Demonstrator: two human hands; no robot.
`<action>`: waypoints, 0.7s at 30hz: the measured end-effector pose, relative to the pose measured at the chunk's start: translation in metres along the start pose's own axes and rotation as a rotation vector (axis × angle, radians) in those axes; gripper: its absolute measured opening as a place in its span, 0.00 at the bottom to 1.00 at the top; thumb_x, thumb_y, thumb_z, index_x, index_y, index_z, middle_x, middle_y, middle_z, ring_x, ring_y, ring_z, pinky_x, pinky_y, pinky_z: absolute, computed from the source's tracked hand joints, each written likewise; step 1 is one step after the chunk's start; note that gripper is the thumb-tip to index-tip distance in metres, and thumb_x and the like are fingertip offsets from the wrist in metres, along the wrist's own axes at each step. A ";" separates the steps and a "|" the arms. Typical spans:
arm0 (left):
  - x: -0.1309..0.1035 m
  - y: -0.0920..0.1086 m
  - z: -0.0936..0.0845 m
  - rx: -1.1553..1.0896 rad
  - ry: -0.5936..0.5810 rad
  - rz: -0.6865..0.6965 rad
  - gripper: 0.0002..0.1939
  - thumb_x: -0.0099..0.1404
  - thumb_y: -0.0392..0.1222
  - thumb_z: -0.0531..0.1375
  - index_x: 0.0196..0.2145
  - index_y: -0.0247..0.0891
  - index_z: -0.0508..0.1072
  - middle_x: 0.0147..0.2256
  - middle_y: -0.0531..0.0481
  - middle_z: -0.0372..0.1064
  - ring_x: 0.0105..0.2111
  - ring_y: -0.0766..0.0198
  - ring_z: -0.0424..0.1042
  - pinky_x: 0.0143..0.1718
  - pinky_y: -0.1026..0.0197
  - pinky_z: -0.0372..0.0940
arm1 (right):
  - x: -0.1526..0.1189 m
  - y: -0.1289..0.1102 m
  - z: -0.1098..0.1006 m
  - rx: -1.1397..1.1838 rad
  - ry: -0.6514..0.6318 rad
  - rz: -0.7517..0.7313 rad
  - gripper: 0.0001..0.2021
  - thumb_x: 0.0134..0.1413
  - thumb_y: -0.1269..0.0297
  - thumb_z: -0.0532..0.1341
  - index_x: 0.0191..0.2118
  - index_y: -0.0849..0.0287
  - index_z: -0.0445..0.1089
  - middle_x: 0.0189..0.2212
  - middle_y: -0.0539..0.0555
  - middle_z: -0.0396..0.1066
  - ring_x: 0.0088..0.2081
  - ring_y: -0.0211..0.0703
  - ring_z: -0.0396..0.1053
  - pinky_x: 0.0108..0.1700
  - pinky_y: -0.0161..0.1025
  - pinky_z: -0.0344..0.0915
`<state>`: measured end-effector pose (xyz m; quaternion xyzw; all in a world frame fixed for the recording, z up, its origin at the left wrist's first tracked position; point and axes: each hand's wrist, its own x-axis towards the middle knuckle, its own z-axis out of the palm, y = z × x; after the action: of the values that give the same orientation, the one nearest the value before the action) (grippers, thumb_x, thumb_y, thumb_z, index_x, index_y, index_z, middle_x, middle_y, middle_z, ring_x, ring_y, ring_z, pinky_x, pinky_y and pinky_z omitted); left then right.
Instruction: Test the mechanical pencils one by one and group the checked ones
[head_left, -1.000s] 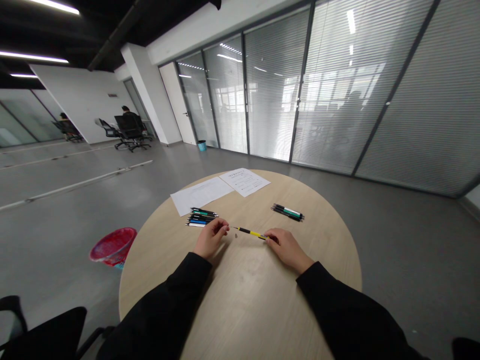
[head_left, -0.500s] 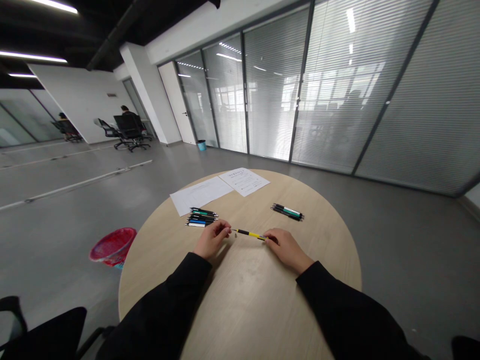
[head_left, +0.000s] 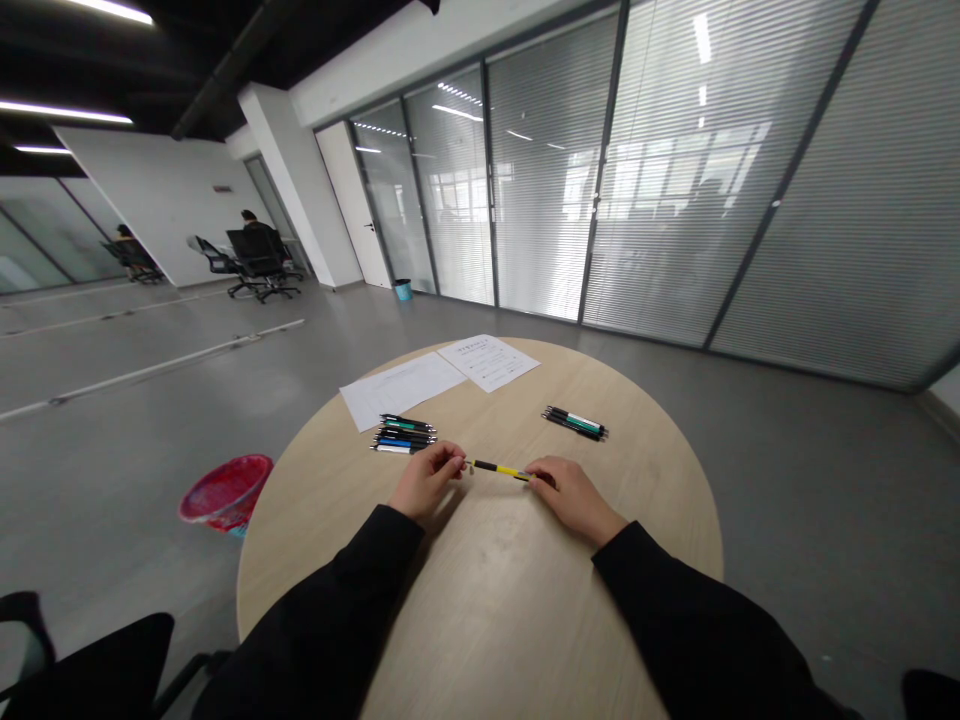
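A yellow pen with a black grip section (head_left: pixel 504 470) lies level between my two hands above the table. My right hand (head_left: pixel 574 495) is closed on its clip end, thumb and fingers pinching it. At the pen's thin tip, my left hand (head_left: pixel 429 482) is closed in a pinch, the fingertips meeting the tip. A tiny dark spot or piece (head_left: pixel 471 469) shows just under the tip, too small to make out. Several pens in black, green, blue and white (head_left: pixel 403 435) lie side by side just beyond my left hand. A smaller group of black and green pens (head_left: pixel 576 423) lies beyond my right hand.
The round wooden table (head_left: pixel 495 620) carries two printed paper sheets (head_left: pixel 409 388) at its far left. A red-lined bin (head_left: pixel 225 490) stands on the floor at left. Black chairs (head_left: pixel 259 262) and a seated person are farther back, beside glass partitions (head_left: pixel 555 180).
My left hand has shifted very slightly right, closer onto the pen's tip. My right hand and the laid-out pens stay where they were.
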<state>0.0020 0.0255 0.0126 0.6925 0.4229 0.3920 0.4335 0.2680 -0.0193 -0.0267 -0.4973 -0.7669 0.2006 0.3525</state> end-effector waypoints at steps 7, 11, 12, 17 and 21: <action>0.001 -0.001 -0.001 -0.017 0.014 0.011 0.16 0.60 0.52 0.63 0.30 0.35 0.71 0.26 0.50 0.71 0.26 0.65 0.69 0.31 0.61 0.65 | 0.001 -0.001 0.000 0.017 -0.021 -0.008 0.08 0.60 0.69 0.60 0.41 0.57 0.77 0.37 0.55 0.77 0.39 0.45 0.71 0.44 0.39 0.64; 0.001 -0.003 0.000 -0.004 -0.007 0.020 0.15 0.60 0.51 0.63 0.31 0.35 0.71 0.26 0.50 0.70 0.26 0.65 0.68 0.31 0.62 0.65 | 0.001 -0.002 0.000 0.016 -0.014 -0.008 0.08 0.60 0.68 0.60 0.40 0.57 0.77 0.36 0.54 0.77 0.38 0.45 0.71 0.43 0.39 0.64; 0.001 -0.004 0.001 0.002 -0.017 0.018 0.14 0.60 0.51 0.63 0.31 0.35 0.72 0.26 0.51 0.70 0.26 0.65 0.68 0.30 0.62 0.64 | 0.000 -0.002 0.000 0.016 -0.013 -0.008 0.08 0.59 0.68 0.60 0.40 0.57 0.77 0.36 0.54 0.76 0.38 0.45 0.71 0.43 0.39 0.64; 0.001 -0.009 0.003 -0.040 -0.025 0.009 0.14 0.58 0.48 0.65 0.37 0.36 0.72 0.27 0.53 0.67 0.26 0.67 0.68 0.31 0.62 0.65 | 0.000 -0.002 0.000 0.024 -0.013 -0.014 0.08 0.60 0.68 0.59 0.40 0.56 0.77 0.36 0.54 0.77 0.39 0.45 0.71 0.45 0.40 0.64; 0.001 -0.014 0.003 -0.086 -0.026 0.021 0.19 0.57 0.48 0.66 0.43 0.37 0.70 0.30 0.54 0.66 0.28 0.67 0.68 0.32 0.62 0.65 | 0.001 0.000 0.001 0.026 -0.011 -0.002 0.09 0.60 0.69 0.59 0.41 0.57 0.77 0.37 0.54 0.77 0.39 0.45 0.71 0.44 0.40 0.64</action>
<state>0.0020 0.0298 -0.0016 0.6828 0.3927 0.4053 0.4640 0.2668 -0.0188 -0.0268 -0.4907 -0.7667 0.2131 0.3550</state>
